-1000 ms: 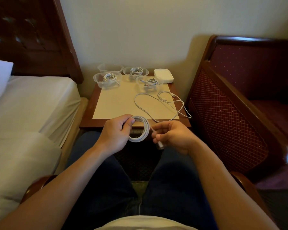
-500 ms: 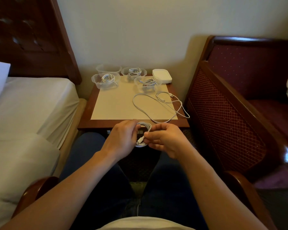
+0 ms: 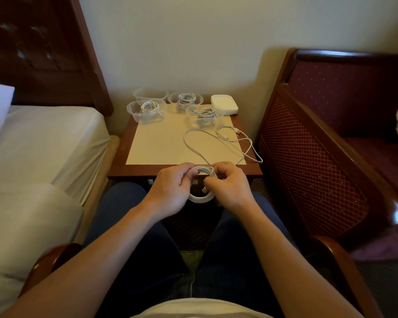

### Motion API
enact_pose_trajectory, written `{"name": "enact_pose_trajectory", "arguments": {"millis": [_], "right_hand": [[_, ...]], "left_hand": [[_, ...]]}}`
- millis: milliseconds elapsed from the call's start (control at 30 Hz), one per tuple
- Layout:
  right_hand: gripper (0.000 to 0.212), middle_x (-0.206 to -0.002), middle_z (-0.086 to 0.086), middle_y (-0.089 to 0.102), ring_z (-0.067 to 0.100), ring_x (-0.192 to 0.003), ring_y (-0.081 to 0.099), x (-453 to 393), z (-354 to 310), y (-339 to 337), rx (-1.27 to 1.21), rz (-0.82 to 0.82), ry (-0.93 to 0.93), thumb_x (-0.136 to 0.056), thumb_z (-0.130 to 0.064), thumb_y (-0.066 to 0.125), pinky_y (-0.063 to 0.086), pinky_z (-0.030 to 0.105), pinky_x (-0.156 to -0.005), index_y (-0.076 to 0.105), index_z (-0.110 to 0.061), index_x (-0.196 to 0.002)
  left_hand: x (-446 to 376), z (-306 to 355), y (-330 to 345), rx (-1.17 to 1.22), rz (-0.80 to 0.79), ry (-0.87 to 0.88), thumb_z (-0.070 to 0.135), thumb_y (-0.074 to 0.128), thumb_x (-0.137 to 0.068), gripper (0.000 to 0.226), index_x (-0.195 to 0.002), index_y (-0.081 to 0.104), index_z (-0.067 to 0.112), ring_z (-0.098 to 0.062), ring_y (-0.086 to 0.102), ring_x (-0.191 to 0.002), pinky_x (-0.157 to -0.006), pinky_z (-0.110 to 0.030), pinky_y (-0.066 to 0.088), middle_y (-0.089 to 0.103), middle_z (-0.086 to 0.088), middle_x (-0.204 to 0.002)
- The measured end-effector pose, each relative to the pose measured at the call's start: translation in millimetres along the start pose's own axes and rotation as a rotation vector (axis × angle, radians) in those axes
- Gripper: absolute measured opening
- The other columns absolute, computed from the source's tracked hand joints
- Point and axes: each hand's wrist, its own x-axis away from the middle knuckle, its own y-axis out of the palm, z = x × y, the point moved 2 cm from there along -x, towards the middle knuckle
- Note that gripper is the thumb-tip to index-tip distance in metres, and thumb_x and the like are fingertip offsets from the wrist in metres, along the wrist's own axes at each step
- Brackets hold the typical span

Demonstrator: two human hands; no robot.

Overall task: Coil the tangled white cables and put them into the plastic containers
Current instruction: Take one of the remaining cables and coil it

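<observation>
Fingers of our left hand [image 3: 170, 191] and right hand [image 3: 228, 187] curl round a coiled white cable [image 3: 201, 198], held near the table [image 3: 124, 166] edge.

The person wears dark blue trousers [image 3: 129, 228] and a white shirt [image 3: 200, 309], seen just below the trousers. Both forearms are bare, without sleeves, watch or rings.

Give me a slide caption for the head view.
Both hands hold a coiled white cable; one loose cable remains on the table.
</observation>
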Motion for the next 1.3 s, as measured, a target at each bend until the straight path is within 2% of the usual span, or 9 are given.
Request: {"name": "enact_pose_trajectory", "arguments": {"millis": [133, 267, 367, 467, 667, 900, 1000, 1100, 1300], "right_hand": [[0.01, -0.073, 0.006, 0.068, 0.014, -0.064, 0.06, 0.2, -3.0, 7.1, -0.305, -0.187, 0.071, -0.085, -0.004, 0.066, 0.048, 0.025, -0.057, 0.071, -0.012, -0.082], [0.018, -0.075, -0.004, 0.064, 0.012, -0.069, 0.055, -2.0, 3.2, 4.0, -0.305, -0.387, 0.069, -0.093, -0.006, 0.062, 0.043, 0.026, -0.061, 0.069, -0.022, -0.088], [0.019, -0.084, -0.001, 0.067, 0.01, -0.074, 0.06, 0.4, 9.2, -3.2, -0.565, -0.536, 0.066, -0.096, -0.005, 0.061, 0.046, 0.025, -0.067, 0.066, -0.008, -0.114], [0.024, -0.079, 0.0, 0.068, 0.01, -0.07, 0.059, 2.6, 10.2, -14.0, -0.578, -0.575, 0.005, -0.091, 0.004, 0.06, 0.048, 0.022, -0.064, 0.063, -0.001, -0.115], [0.041, -0.082, -0.004, 0.067, 0.014, -0.081, 0.061, -18.0, -1.9, -33.5, 0.028, -0.56, -0.084, -0.087, -0.001, 0.073, 0.051, 0.035, -0.079, 0.073, -0.034, -0.112], [0.017, -0.09, 0.004, 0.072, 0.02, -0.083, 0.064, -8.0, -17.0, -23.7, -0.197, -0.451, -0.005, -0.096, -0.009, 0.066, 0.052, 0.031, -0.075, 0.073, -0.019, -0.108], [0.021, -0.081, 0.009, 0.071, 0.02, -0.072, 0.064, -8.6, -20.4, -19.0, -0.139, -0.241, -0.029, -0.103, -0.02, 0.058, 0.051, 0.029, -0.066, 0.076, -0.009, -0.099], [0.021, -0.077, 0.009, 0.069, 0.019, -0.069, 0.061, -8.2, -21.9, -17.4, -0.134, -0.211, -0.006, -0.102, -0.022, 0.06, 0.049, 0.021, -0.057, 0.076, -0.009, -0.1], [0.016, -0.078, 0.004, 0.07, 0.017, -0.073, 0.063, -8.7, -20.8, -6.5, -0.085, -0.126, 0.041, -0.1, -0.027, 0.063, 0.053, 0.035, -0.069, 0.076, -0.022, -0.091]], "left_hand": [[-5.6, 0.2, -4.8, 0.0, 0.022, 0.003, 0.033, 0.041, -0.102, 0.034, -0.1, 0.07, 0.016, -0.024, 0.063, -0.081, -0.076, -0.05, 0.05, 0.07, -0.004, -0.085], [-5.9, -6.6, -2.5, -0.04, 0.065, -0.029, 0.023, 0.046, -0.106, 0.026, -0.097, 0.07, 0.016, -0.024, 0.061, -0.077, -0.073, -0.051, 0.049, 0.068, -0.005, -0.081], [-9.0, -8.3, -4.7, 0.001, 0.095, -0.098, 0.022, 0.047, -0.106, 0.026, -0.097, 0.071, 0.018, -0.021, 0.063, -0.081, -0.075, -0.048, 0.051, 0.069, -0.002, -0.083], [-17.2, -0.2, -10.5, 0.017, 0.089, -0.118, 0.023, 0.047, -0.106, 0.028, -0.094, 0.071, 0.015, -0.02, 0.06, -0.076, -0.074, -0.045, 0.05, 0.066, -0.003, -0.077], [-31.7, 8.2, -23.5, -0.107, 0.033, -0.041, 0.02, 0.05, -0.105, 0.023, -0.097, 0.072, 0.018, -0.019, 0.059, -0.075, -0.072, -0.038, 0.047, 0.066, 0.004, -0.077], [-34.4, 14.3, -20.1, -0.446, 0.225, 0.239, 0.012, 0.055, -0.101, 0.014, -0.106, 0.067, 0.006, -0.036, 0.063, -0.078, -0.063, -0.043, 0.05, 0.068, -0.011, -0.086], [-34.1, 15.5, -14.8, -0.464, 0.245, 0.254, 0.013, 0.054, -0.101, 0.014, -0.106, 0.067, 0.007, -0.035, 0.063, -0.077, -0.061, -0.042, 0.048, 0.068, -0.011, -0.085], [-36.1, 11.2, -13.5, -0.43, 0.267, 0.226, 0.013, 0.053, -0.101, 0.015, -0.105, 0.067, 0.007, -0.035, 0.063, -0.077, -0.062, -0.043, 0.049, 0.068, -0.012, -0.085], [-30.3, 6.7, -9.4, -0.465, 0.29, 0.183, 0.018, 0.049, -0.104, 0.019, -0.105, 0.065, 0.009, -0.034, 0.062, -0.076, -0.06, -0.044, 0.049, 0.066, -0.011, -0.085]]}}
